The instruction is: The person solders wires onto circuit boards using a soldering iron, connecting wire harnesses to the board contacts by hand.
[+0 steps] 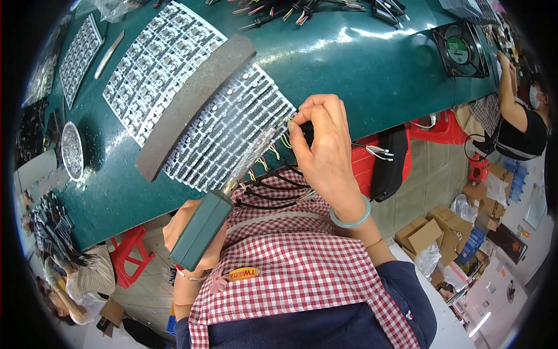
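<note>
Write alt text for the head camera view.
A person's left hand grips a green tool while the right hand pinches a dark object at the edge of white circuit boards. A dark bar lies across the boards on a green table.

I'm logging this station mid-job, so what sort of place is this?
Likely an electronics assembly workshop: white panels of circuit boards lie on the green table, dark cables with coloured wire ends sit along its far side, and the left hand holds what looks like a soldering gun.
</note>
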Available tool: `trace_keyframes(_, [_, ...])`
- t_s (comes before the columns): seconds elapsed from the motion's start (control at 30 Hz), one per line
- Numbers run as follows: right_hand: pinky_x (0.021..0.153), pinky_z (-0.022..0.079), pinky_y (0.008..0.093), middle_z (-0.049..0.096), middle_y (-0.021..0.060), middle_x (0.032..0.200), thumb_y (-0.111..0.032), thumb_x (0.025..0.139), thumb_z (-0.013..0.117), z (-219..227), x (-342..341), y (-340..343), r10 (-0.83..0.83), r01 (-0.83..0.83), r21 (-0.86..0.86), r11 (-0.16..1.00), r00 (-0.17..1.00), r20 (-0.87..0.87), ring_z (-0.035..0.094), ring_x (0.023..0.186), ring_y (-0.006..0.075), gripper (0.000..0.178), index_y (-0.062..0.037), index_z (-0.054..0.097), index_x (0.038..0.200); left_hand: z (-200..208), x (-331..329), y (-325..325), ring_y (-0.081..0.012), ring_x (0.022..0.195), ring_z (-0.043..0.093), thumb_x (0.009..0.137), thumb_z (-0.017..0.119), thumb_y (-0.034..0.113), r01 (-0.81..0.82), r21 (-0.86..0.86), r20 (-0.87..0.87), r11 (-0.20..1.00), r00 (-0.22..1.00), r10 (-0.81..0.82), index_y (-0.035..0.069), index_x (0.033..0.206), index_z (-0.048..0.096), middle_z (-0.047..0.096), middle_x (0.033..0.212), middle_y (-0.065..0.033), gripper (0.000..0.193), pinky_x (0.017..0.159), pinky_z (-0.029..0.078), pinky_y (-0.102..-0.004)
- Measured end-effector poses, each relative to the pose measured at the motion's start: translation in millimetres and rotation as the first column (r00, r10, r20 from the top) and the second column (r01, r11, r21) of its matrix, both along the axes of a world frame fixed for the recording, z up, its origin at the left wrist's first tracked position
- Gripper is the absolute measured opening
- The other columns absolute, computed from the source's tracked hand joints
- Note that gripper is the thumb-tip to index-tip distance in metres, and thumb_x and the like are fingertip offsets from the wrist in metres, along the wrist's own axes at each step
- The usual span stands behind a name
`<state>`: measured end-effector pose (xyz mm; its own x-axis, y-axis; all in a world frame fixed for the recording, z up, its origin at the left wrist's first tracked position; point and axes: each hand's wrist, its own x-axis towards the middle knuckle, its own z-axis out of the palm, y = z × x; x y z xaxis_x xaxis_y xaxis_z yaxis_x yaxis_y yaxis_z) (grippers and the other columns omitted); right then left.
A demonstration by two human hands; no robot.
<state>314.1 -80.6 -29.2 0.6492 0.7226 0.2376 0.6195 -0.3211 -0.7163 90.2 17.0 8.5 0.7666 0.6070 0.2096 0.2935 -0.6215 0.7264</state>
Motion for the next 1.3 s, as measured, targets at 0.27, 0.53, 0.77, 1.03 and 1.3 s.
trace_keyframes(0.27, [0.077,0.042,0.0398,0.052,0.0130,0.098,0.006,0.075,0.066,1.1,0.0,0.2,0.005,-0.005,0.006,1.000,1.000,-0.012,0.052,0.091,0.0302,0.014,0.0006,0.055,0.083,-2.5,-2.4,-4.5,-0.0297,0.073,0.070,0.062,0.072,-0.001,-0.033,0.033,-0.018,0.999,0.999,0.034,-0.002,0.083,0.070,0.068,0.086,-0.0167,0.021,0.063,0.057,-0.0326])
trace_keyframes(0.53, [0.081,0.044,0.0386,0.052,0.0148,0.098,0.006,0.077,0.065,4.3,3.6,-4.5,-0.018,0.025,0.041,0.999,0.987,-0.161,0.054,0.094,0.0306,0.012,0.0029,0.057,0.086,-5.6,-0.3,-2.9,-0.0300,0.074,0.070,0.063,0.070,-0.002,-0.021,0.011,0.010,1.000,1.000,0.021,-0.003,0.084,0.070,0.068,0.086,-0.0172,0.021,0.064,0.057,-0.0328])
trace_keyframes(0.77, [0.077,0.047,0.0375,0.053,0.0146,0.097,0.005,0.076,0.066,2.3,2.7,-4.2,-0.073,0.089,0.085,0.992,0.981,-0.181,0.057,0.090,0.0288,0.011,0.0026,0.058,0.083,-5.5,7.5,-0.3,-0.0308,0.073,0.070,0.062,0.069,-0.003,0.012,0.004,0.018,1.000,1.000,-0.012,-0.004,0.083,0.069,0.067,0.084,-0.0171,0.021,0.063,0.057,-0.0330])
trace_keyframes(1.03, [0.074,0.048,0.0334,0.057,0.0132,0.092,0.005,0.072,0.068,0.5,3.9,0.5,-0.126,0.139,0.077,0.987,0.981,-0.149,0.060,0.084,0.0248,0.008,0.0036,0.062,0.077,-6.3,14.8,2.0,-0.0310,0.073,0.070,0.062,0.068,-0.003,0.041,-0.151,0.036,0.988,0.999,-0.036,-0.006,0.084,0.068,0.066,0.083,-0.0163,0.022,0.065,0.056,-0.0334])
trace_keyframes(1.3, [0.071,0.048,0.0334,0.058,0.0132,0.090,0.005,0.071,0.068,1.9,5.0,2.6,-0.128,0.137,0.063,0.989,0.984,-0.123,0.061,0.081,0.0249,0.008,0.0041,0.061,0.074,-8.8,16.9,3.2,-0.0292,0.069,0.068,0.063,0.068,-0.003,0.056,-0.164,0.008,0.985,0.998,-0.055,-0.007,0.083,0.066,0.066,0.080,-0.0160,0.021,0.063,0.055,-0.0318])
